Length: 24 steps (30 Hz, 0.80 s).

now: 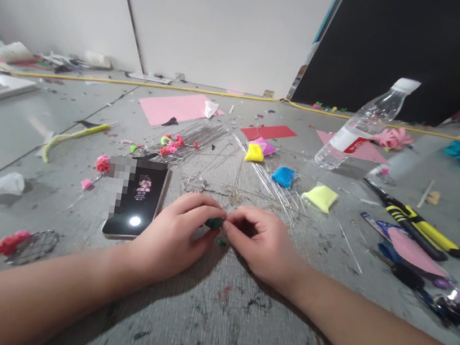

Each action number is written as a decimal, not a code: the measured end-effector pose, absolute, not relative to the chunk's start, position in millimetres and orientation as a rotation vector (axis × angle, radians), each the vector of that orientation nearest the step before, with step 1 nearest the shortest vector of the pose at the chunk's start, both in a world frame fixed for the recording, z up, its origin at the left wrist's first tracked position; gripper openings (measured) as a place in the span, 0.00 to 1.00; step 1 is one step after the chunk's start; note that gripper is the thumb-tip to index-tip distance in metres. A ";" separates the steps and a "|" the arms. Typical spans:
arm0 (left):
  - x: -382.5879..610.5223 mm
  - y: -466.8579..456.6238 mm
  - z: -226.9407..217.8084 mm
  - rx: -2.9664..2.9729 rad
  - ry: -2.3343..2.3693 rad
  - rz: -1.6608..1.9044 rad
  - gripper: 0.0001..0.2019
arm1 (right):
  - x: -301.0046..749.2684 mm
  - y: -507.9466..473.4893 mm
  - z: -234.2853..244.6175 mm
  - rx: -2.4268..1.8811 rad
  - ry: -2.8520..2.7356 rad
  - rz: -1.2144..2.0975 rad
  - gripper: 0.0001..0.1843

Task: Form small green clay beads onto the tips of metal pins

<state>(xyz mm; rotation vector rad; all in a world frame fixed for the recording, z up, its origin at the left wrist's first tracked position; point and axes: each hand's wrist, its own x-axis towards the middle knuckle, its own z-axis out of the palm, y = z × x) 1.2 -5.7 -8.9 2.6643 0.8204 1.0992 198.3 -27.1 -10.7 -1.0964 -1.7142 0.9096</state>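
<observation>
Between the thumb and fingers of my left hand [181, 231] is a small dark green piece of modelling clay [213, 223]. My right hand [260, 242] meets it from the other side, its thumb and forefinger pinched at the clay's right end. Just below the fingertips, a green crumb [221, 242] lies on the grey table [208, 329]. A phone [141, 197] with a lit screen lies beside my left hand. Thin metal wires [269, 184] are strewn beyond both hands, near yellow [255, 152], blue [283, 177] and pale yellow clay packets [321, 197].
On the right stand a plastic bottle [363, 123] and, nearer, yellow-black pliers [420, 222] lie beside scissors [446, 306]. Pink paper [174, 109] and a red strip [268, 132] lie further back. Twisted wire with red clay [12, 243] is at the left. A yellow cable [140, 83] runs along the back.
</observation>
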 end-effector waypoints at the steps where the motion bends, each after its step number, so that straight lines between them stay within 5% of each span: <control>1: 1.5 -6.1 -8.8 2.668 0.822 1.103 0.11 | 198.1 -27.3 -10.8 -1.099 -1.695 0.920 0.07; 8: 0.7 -7.3 -7.0 2.684 0.907 1.119 0.11 | 200.9 -24.0 -14.2 -1.166 -1.470 1.021 0.08; 15: -0.2 -5.8 -8.1 2.646 1.034 1.118 0.14 | 201.8 -20.2 -16.2 -1.153 -1.377 1.095 0.19; 24: -1.6 -4.9 -11.8 2.851 1.079 0.754 0.18 | 198.5 -20.3 -22.1 -1.096 -1.403 1.135 0.13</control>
